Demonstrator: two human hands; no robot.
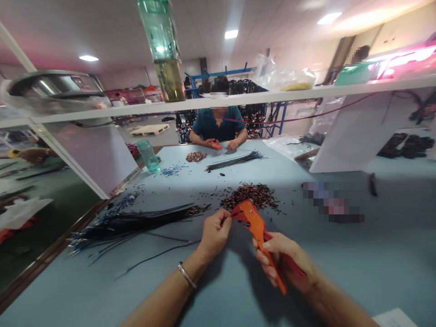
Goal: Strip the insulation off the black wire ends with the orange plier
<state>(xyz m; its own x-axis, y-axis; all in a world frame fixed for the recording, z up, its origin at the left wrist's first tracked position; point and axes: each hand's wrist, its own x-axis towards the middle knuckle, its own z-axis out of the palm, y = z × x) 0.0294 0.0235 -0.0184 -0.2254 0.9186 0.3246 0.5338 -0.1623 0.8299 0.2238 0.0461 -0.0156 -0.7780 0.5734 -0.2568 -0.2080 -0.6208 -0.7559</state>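
My left hand (215, 230) is closed in a pinch on a thin black wire (160, 250), which trails toward the lower left and has a blue-tipped end. My right hand (288, 256) wraps around the handles of an orange and red wire stripper (256, 223). The tool's jaws meet the fingertips of my left hand; the wire end there is too small to make out. Just beyond the jaws lies a pile of small dark and copper-coloured pieces (254, 196). Left of my hand rests a bundle of black wires (136, 222) with blue and silver ends.
Across the table a co-worker (218, 122) holds an orange tool near another wire bundle (235, 160). A shelf (218, 102) spans the table, with a green bottle (165, 59) on it. Another green bottle (149, 156) stands at the left edge. Blue bits (172, 170) lie scattered nearby.
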